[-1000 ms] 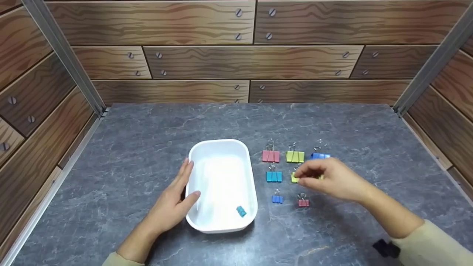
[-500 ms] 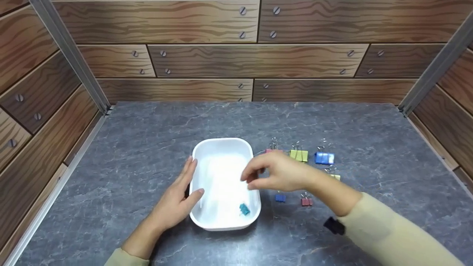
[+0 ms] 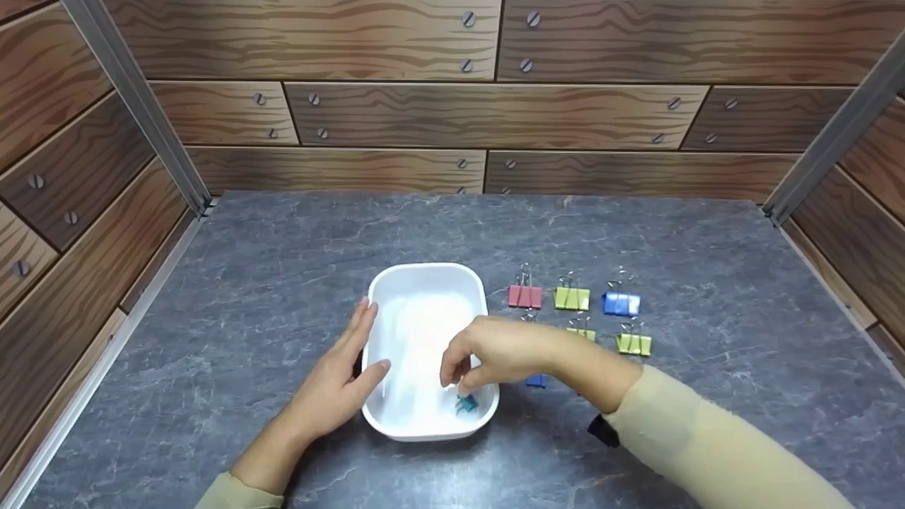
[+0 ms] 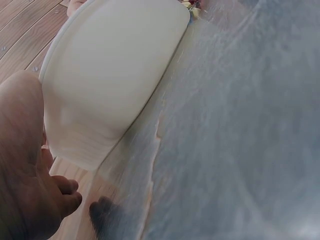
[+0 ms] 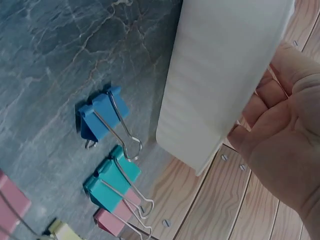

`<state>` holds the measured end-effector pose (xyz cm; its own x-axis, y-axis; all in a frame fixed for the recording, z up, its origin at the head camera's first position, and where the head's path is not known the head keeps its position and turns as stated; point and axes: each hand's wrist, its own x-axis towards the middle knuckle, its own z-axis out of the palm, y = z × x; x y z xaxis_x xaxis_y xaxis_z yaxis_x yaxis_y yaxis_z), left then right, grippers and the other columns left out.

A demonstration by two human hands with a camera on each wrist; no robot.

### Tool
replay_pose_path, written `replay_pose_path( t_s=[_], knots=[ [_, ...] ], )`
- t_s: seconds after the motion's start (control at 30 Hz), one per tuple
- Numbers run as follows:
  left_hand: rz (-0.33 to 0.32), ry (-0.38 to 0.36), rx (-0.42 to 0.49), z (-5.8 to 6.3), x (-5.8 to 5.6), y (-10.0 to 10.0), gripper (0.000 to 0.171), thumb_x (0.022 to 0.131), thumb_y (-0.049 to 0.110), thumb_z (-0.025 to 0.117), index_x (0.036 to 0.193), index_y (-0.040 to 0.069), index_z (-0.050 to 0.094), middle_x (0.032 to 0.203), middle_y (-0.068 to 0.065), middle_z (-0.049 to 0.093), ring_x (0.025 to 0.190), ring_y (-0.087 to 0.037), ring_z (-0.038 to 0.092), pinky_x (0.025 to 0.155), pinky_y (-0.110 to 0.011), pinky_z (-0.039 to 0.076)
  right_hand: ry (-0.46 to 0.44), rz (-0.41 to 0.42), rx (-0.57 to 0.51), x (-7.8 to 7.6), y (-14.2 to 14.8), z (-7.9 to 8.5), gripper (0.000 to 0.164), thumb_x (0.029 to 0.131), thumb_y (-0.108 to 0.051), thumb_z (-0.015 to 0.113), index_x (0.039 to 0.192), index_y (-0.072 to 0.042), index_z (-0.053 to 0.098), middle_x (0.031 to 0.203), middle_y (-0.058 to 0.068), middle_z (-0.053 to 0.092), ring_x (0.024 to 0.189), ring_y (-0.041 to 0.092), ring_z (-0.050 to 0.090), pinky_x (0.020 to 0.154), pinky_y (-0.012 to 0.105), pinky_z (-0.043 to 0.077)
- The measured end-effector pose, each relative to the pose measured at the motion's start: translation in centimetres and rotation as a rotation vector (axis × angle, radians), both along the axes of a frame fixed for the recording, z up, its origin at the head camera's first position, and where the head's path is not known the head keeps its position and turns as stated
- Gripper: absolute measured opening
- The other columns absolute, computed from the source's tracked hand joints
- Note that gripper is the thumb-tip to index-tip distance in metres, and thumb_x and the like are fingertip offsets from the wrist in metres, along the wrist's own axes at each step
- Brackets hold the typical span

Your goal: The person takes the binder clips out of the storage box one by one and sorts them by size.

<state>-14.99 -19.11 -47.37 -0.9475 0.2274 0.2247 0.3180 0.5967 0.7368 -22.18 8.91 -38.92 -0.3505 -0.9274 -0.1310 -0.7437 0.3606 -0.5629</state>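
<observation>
A white plastic tub [image 3: 424, 435] with rounded corners stands on the table. My left hand [image 3: 329, 389] holds its left side, thumb over the rim and fingers along the outer wall. A small teal binder clip [image 3: 467, 404] lies inside near the right front corner. My right hand [image 3: 505, 353] reaches over the right rim, its bent fingertips and thumb close over that clip, with nothing visible between them. In the right wrist view, the tub wall hides what the fingertips meet. The back row has pink [image 3: 524, 297], yellow [image 3: 572, 298] and blue [image 3: 621, 304] binder clips.
Right of the tub, more binder clips stand in rows: a yellow clip [image 3: 634, 344], another yellow clip [image 3: 581, 334], a small blue clip [image 3: 536, 380], and a teal clip [image 5: 115, 177] seen in the right wrist view. Wood-patterned panels [image 3: 396, 116] wall the grey table [image 3: 297, 240].
My right hand has moved left from over the clip rows, across the tub's right rim, and down toward the small teal clip. My left hand stays at the tub.
</observation>
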Motion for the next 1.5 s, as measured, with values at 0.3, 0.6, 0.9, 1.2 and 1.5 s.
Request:
replay_pose_path(
  t_s=[0.3,0.6,0.9,1.2,1.5],
  knots=[
    [-0.002,0.005,-0.010,0.2,0.0,0.2,0.079,0.105,0.030,0.063,0.171,0.016,0.022,0.177,0.002,0.010,0.160,-0.025,0.019,0.126,-0.052,0.026,0.018,0.011,0.020,-0.2,0.1,-0.8,0.016,0.087,-0.013,0.089,0.102,-0.012,0.084,0.092,-0.009,0.077,0.086,-0.004,0.063,0.082,0.025,0.058],
    [-0.011,0.029,-0.009,0.2,0.0,0.2,0.079,0.105,0.031,0.064,0.170,0.015,0.023,0.176,0.001,0.011,0.160,-0.025,0.020,0.126,-0.051,0.027,0.106,0.045,0.042,0.0,0.2,-1.2,0.019,0.086,-0.019,0.089,0.105,-0.019,0.086,0.095,-0.015,0.078,0.089,0.003,0.066,0.097,0.032,0.045],
    [-0.011,0.025,0.005,0.0,0.1,0.0,0.078,0.105,0.030,0.063,0.171,0.014,0.022,0.177,-0.004,0.012,0.159,-0.027,0.021,0.125,-0.055,0.027,0.177,0.045,0.066,0.3,0.0,-1.5,0.021,0.085,-0.018,0.089,0.106,-0.021,0.086,0.092,-0.015,0.076,0.094,0.008,0.064,0.107,0.044,0.039],
    [0.000,0.021,-0.005,0.0,0.1,0.0,0.079,0.105,0.031,0.063,0.170,0.014,0.023,0.177,-0.007,0.013,0.159,-0.027,0.021,0.125,-0.054,0.027,0.205,0.031,0.124,0.4,-0.3,-1.6,0.019,0.085,-0.021,0.090,0.103,-0.025,0.086,0.093,-0.016,0.077,0.096,0.004,0.059,0.110,0.048,0.035],
    [-0.005,0.030,-0.009,-0.1,-0.1,-0.1,0.079,0.105,0.031,0.064,0.170,0.014,0.023,0.177,-0.009,0.014,0.160,-0.028,0.020,0.125,-0.054,0.027,0.220,0.011,0.144,0.5,-0.6,-1.7,0.010,0.082,-0.026,0.091,0.091,-0.028,0.086,0.088,-0.023,0.074,0.093,0.003,0.056,0.108,0.046,0.035]
  ],
)
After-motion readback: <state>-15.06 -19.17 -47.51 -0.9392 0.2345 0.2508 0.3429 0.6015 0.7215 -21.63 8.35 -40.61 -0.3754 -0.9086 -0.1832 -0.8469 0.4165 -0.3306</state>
